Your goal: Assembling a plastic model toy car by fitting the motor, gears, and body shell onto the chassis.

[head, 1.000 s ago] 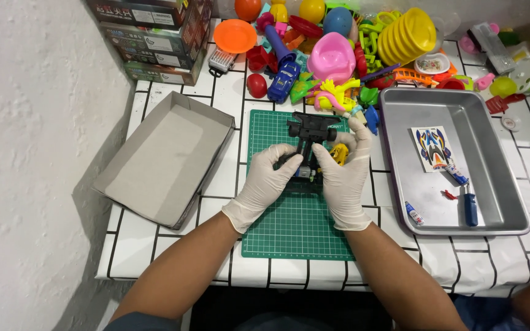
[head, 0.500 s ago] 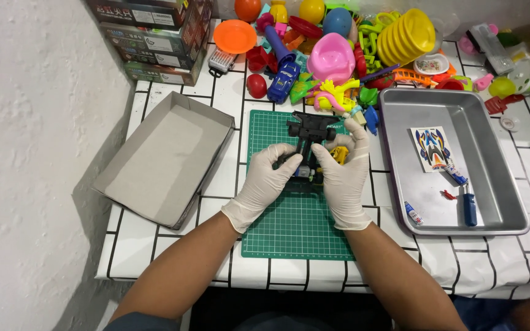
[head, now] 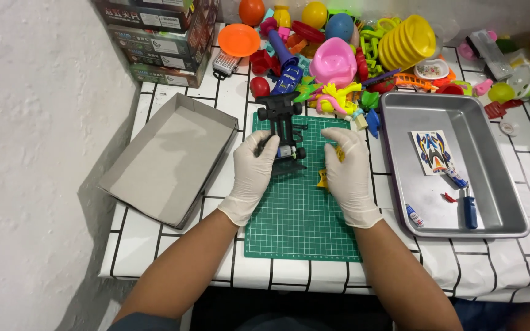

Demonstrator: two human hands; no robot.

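Home hobby table: cutting mat (head: 299, 214), toy pile (head: 338, 49).

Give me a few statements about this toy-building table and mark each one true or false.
1. The left hand holds the black toy car chassis over the green cutting mat. True.
2. The metal tray lies left of the mat. False: it lies to the right; the grey cardboard box lid is on the left.
3. Both hands wear white gloves. True.
4. The right hand grips the blue screwdriver. False: the screwdriver lies in the tray; that hand rests over small yellow parts on the mat.
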